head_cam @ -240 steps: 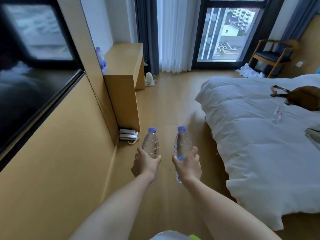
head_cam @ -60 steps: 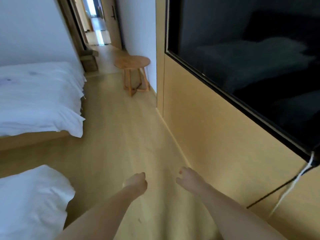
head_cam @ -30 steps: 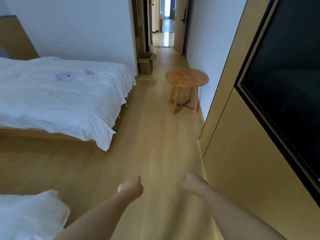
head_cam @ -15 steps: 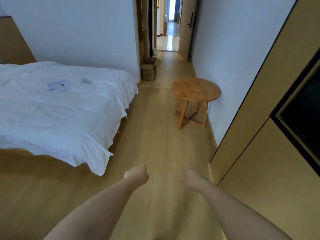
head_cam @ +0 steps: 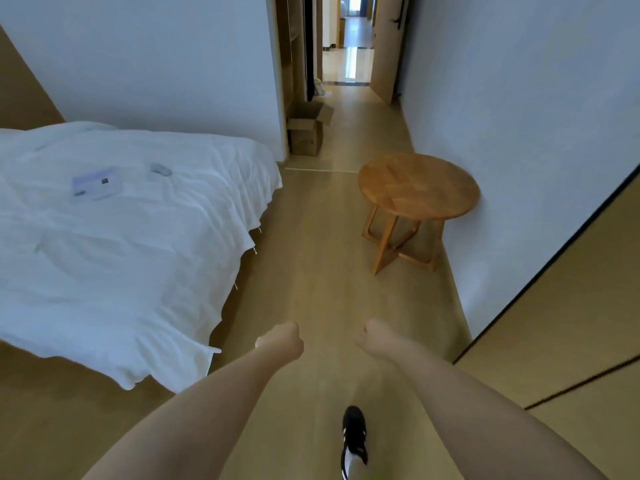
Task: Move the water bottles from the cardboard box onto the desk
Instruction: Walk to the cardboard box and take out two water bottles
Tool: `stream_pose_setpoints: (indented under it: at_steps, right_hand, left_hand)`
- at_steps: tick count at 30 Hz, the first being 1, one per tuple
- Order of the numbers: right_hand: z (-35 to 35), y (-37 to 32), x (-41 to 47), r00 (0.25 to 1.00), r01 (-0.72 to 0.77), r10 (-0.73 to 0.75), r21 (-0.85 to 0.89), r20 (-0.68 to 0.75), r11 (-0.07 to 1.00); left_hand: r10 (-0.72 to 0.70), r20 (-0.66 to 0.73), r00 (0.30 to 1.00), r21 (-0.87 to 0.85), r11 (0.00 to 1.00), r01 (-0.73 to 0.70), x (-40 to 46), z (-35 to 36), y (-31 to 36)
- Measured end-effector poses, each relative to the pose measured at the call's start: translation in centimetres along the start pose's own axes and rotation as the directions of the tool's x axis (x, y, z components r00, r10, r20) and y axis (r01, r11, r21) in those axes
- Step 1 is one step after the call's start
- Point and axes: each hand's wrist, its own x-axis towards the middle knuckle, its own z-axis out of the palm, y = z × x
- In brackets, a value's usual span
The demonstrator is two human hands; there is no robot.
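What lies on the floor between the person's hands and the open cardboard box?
Bare wood floor in the head view, from both hands to the box.

White bed left, round wooden table against the right wall

Wood floor: open cardboard box at 12 o'clock, round counter at 1, white bed at 9, black shoe at 6.

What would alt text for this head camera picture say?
Two empty, loosely closed hands, left and right, reach ahead over a wooden floor toward an open cardboard box by a doorway. A white bed lies left, a round table right.
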Motion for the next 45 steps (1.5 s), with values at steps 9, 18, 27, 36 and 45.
stream_pose_setpoints:
  at_steps: [9,18,27,36,45]
  right_hand:
    - [-13.8,-3.6,16.1,0.997,0.073,-0.076,-0.163,-0.013,0.984]
    - [-24.0,-8.0,29.7,0.995,0.075,-0.086,-0.171,-0.053,0.982]
    - [-33.0,-14.1,45.6,0.997,-0.009,0.001,-0.098,-0.074,0.995]
    - [-42.2,-19.2,57.7,0.991,-0.041,0.033,-0.060,-0.133,0.997]
    - [-50.0,-20.2,73.7,0.998,-0.031,0.028,-0.054,-0.055,0.998]
  left_hand:
    - [-0.022,-0.038,0.999,-0.037,0.999,0.021,16.8,-12.3,6.2]
    - [0.036,-0.006,0.999,0.031,0.999,-0.036,31.8,-21.3,9.4]
    - [0.142,0.067,0.988,0.058,0.988,-0.146,51.7,-32.6,9.2]
    - [0.220,0.059,0.974,0.073,0.972,-0.224,66.4,-42.3,12.3]
    - [0.185,0.088,0.979,-0.004,0.983,-0.186,80.6,-47.8,15.6]
